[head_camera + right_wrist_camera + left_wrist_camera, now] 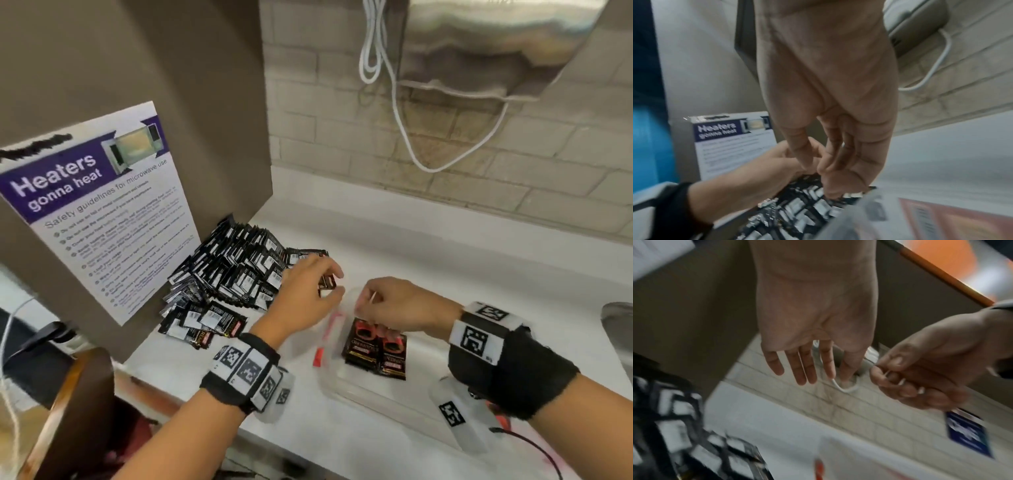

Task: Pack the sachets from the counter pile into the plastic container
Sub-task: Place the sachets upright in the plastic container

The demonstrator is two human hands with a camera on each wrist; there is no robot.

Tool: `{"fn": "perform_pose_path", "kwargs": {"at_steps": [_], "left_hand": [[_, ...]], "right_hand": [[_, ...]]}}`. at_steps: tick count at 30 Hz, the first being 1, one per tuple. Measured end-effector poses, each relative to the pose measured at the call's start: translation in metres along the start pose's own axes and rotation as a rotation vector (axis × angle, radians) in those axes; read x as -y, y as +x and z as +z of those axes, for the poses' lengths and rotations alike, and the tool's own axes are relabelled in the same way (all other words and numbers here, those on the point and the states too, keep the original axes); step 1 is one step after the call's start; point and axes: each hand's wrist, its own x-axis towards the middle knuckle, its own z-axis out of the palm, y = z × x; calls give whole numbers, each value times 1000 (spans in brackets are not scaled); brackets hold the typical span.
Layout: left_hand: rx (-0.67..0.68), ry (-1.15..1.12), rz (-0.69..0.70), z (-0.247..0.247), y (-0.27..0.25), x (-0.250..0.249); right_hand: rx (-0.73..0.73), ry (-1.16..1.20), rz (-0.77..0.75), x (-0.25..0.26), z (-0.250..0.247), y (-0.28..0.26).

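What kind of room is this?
Probably a shared kitchen or break room. A microwave safety poster hangs on a cabinet side, the white counter meets a tiled wall, and a big pile of sachets lies there.
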Motion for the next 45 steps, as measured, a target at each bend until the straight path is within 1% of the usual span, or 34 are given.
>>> {"fn": "perform_pose_path", "kwargs": {"at_steps": [3, 6, 9, 11, 14, 16, 17, 19, 23, 27, 29, 31, 35, 36, 38, 39, 42, 44, 45], "left_hand": [[-197, -18, -145, -43, -2, 20], [-290, 59, -357, -85, -16, 51], [-290, 200, -626, -113, -42, 82], [-269, 323, -776, -117, -60, 96], [-192, 421, -932, -106, -80, 108], [-158, 404, -996, -97, -85, 116], [-155, 392, -1016, -93, -87, 119], [-163, 381, -1038, -88, -87, 123], [-250, 354, -1022, -82, -86, 128], [-364, 194, -959, -77, -87, 132], [-415, 97, -906, -75, -87, 135], [-437, 53, -844, -75, -86, 138], [-409, 17, -756, -77, -81, 140], [-396, 13, -744, -78, -79, 140], [-363, 13, -729, -80, -78, 139], [-350, 13, -720, -81, -77, 138], [-328, -2, -687, -86, -76, 134], [-320, -6, -677, -91, -74, 130], [-313, -7, -674, -94, -73, 128]], "right_hand": [[-3, 22, -134, 40, 22, 11], [70, -22, -177, 66, 51, 33], [104, -223, -163, 80, 71, 60], [104, -314, -118, 87, 79, 77], [79, -463, -72, 90, 88, 99], [79, -561, -66, 91, 93, 111], [103, -636, -49, 92, 95, 115], [136, -753, -16, 94, 99, 123], [163, -796, 8, 90, 113, 140], [153, -743, 87, 83, 124, 151], [169, -763, 141, 84, 125, 153], [191, -750, 176, 85, 125, 156], [192, -752, 102, 91, 119, 152], [192, -755, 105, 93, 115, 151], [143, -649, 128, 96, 108, 148], [120, -629, 107, 96, 105, 148], [99, -694, 86, 97, 97, 140], [126, -664, 68, 94, 92, 140], [115, -623, 71, 93, 87, 138]]}}
